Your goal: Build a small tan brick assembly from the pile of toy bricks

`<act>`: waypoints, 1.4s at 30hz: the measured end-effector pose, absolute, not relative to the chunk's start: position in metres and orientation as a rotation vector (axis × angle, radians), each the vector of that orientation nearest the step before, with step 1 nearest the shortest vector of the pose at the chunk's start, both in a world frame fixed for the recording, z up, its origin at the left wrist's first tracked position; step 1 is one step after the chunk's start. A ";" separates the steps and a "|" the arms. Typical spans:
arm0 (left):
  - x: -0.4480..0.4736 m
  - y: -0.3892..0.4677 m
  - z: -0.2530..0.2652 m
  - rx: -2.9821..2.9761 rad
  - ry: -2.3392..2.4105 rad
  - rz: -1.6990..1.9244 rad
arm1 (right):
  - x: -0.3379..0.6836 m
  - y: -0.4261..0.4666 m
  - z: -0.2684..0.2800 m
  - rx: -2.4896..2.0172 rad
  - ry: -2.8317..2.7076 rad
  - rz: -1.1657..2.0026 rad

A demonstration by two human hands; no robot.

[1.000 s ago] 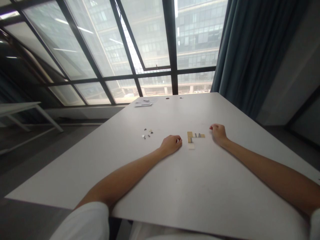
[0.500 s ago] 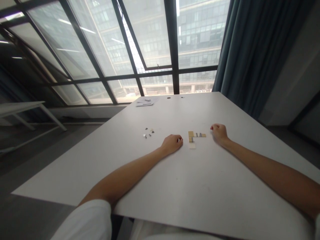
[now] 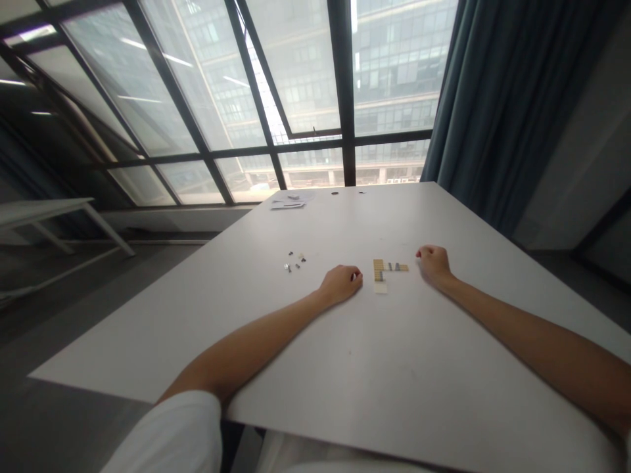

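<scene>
A small tan brick assembly is seen lying on the white table, between the left hand and right hand. Both hands are curled closed, empty, resting beside it. Loose small pieces lie left.

Left hand curled, fingers tucked under, so can't tell whether it holds anything. Right hand the same: fingers folded, palm hidden. Small flat brick piece between the hands too small to make out studs or parts. Loose bits further left are specks, kind unclear. Papers at the far tabletop edge unreadable. Right forearm cut off by the right picture edge; tabletop's near edge hidden behind white sleeves.
</scene>
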State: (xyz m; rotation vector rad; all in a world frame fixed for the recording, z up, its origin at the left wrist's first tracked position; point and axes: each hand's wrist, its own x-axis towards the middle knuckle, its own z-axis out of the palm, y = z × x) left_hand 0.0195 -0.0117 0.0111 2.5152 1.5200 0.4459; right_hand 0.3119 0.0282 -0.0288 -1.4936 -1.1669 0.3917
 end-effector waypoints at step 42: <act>-0.162 0.098 0.084 2.132 2.078 -0.250 | 0.319 0.028 -0.030 -1.544 -1.218 0.378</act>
